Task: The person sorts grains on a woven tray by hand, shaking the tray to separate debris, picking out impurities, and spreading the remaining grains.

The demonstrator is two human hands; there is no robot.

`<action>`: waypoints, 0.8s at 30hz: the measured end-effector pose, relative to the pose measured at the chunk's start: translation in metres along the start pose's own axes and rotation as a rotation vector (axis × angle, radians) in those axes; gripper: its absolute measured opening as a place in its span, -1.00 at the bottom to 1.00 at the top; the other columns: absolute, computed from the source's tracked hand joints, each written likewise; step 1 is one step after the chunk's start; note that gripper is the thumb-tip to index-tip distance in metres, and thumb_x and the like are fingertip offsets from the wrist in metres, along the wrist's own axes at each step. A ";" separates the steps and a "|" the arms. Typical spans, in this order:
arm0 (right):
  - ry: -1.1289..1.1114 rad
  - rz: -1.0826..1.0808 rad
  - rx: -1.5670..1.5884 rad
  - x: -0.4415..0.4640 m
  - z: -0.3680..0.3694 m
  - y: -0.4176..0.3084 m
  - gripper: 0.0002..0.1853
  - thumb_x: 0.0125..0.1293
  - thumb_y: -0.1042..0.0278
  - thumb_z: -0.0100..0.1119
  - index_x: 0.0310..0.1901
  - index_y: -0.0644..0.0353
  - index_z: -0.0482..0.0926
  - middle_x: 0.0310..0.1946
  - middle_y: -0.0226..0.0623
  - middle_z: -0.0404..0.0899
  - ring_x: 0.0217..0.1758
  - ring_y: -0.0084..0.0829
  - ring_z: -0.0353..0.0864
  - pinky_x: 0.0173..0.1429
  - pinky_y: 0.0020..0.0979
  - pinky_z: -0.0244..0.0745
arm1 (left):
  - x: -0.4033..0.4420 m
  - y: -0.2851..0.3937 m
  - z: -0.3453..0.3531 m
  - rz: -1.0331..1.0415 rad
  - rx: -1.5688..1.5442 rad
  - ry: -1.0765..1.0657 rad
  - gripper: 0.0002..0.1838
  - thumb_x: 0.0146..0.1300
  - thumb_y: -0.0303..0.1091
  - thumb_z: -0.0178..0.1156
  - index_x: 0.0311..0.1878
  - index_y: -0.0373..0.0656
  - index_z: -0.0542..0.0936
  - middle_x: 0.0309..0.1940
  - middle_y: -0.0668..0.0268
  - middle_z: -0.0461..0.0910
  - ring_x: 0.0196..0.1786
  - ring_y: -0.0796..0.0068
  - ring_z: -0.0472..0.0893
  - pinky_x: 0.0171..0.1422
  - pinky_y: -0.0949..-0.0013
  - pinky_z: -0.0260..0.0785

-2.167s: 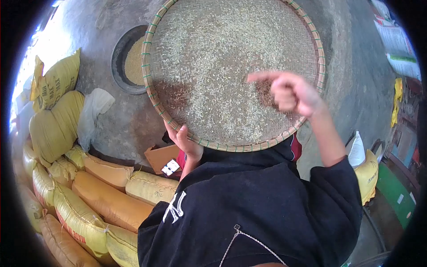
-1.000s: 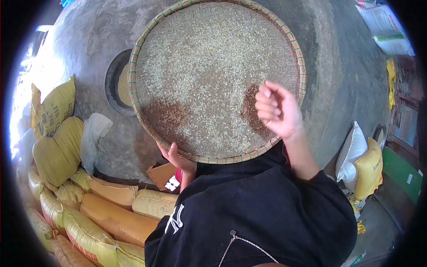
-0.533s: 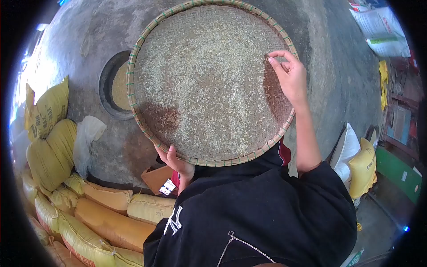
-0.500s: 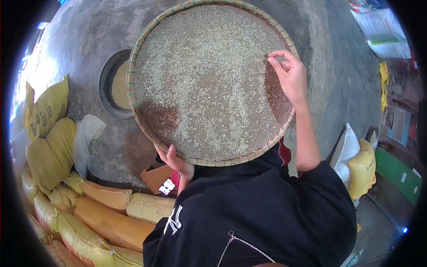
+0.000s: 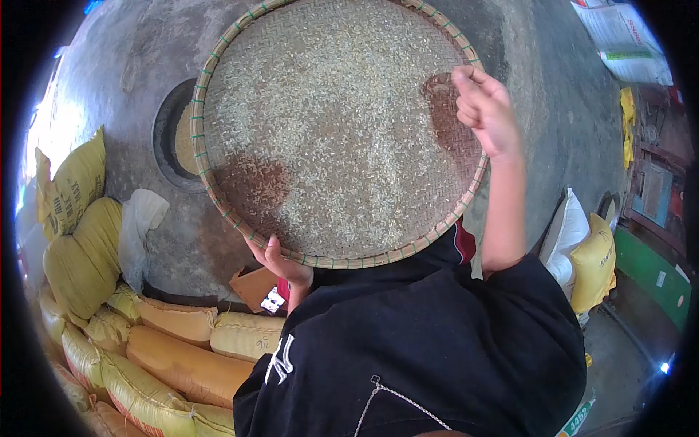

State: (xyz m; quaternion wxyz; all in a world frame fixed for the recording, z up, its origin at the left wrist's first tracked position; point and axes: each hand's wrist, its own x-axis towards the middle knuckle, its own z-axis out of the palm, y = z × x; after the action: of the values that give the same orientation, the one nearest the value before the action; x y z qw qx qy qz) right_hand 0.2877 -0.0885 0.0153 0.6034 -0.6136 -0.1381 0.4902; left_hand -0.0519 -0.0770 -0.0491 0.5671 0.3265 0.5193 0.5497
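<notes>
A round woven tray [image 5: 342,261] with a green-bound rim carries a thin spread of pale grains [image 5: 328,109]. My left hand [image 5: 280,262] grips the rim at the lower left, thumb on top and the other fingers hidden beneath. Over the right side of the tray, close to the rim, is my right hand [image 5: 488,109], its thumb and index finger pinched and the other fingers curled. Whatever the pinch holds is too small to make out. Dark shadows lie on the tray below each side.
A dark basin [image 5: 164,153] of yellowish grain stands on the floor, partly behind the tray. Full sacks [image 5: 182,364] are stacked at the lower left. An open cardboard box [image 5: 253,288] sits near my left arm. White and yellow sacks [image 5: 593,266] stand at the right.
My right hand has gone from pointing over the grains to a pinch near the right rim, and lately moved slightly up and right. The tray has shifted left in view, still in my left hand.
</notes>
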 end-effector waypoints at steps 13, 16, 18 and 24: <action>-0.209 0.169 0.280 -0.059 -0.011 0.002 -0.74 0.39 0.29 -0.04 -0.46 0.19 0.43 -0.74 -0.66 0.08 -0.68 -0.74 0.05 -0.62 -0.61 -0.10 | 0.000 0.008 0.012 0.027 0.037 -0.022 -0.21 0.04 -0.27 -0.05 0.41 -0.29 0.13 0.27 0.05 0.31 0.25 0.17 0.38 0.34 0.16 0.21; -0.020 0.019 -0.562 -0.071 -0.001 0.012 -0.89 0.27 0.41 0.23 -0.24 0.25 0.57 -0.72 -0.61 0.22 -0.63 -0.75 0.13 -0.52 -0.57 0.00 | 0.000 0.006 0.011 0.036 0.037 -0.032 -0.21 0.03 -0.25 -0.04 0.41 -0.28 0.14 0.26 0.05 0.31 0.24 0.17 0.38 0.33 0.15 0.22; 0.025 -0.012 -0.737 -0.075 0.005 0.012 -0.89 0.26 0.41 0.23 -0.24 0.23 0.56 -0.74 -0.57 0.19 -0.64 -0.73 0.14 -0.52 -0.53 0.02 | 0.000 0.006 0.011 0.026 0.023 -0.032 -0.21 0.03 -0.24 -0.04 0.41 -0.28 0.14 0.26 0.05 0.31 0.24 0.17 0.39 0.33 0.14 0.22; 0.129 -0.106 -1.000 -0.069 0.011 0.030 -0.86 0.21 0.39 0.28 -0.24 0.18 0.54 -0.77 -0.35 0.18 -0.68 -0.53 0.14 -0.52 -0.38 0.09 | 0.000 0.006 0.012 0.037 -0.007 -0.051 -0.21 0.03 -0.24 -0.04 0.40 -0.28 0.14 0.25 0.04 0.32 0.24 0.16 0.39 0.32 0.14 0.23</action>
State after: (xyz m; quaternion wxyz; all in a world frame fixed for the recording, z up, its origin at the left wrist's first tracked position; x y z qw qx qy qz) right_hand 0.2336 -0.1413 0.0212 0.2672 -0.8485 -0.3495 0.2940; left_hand -0.0423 -0.0733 -0.0400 0.5711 0.3479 0.4964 0.5535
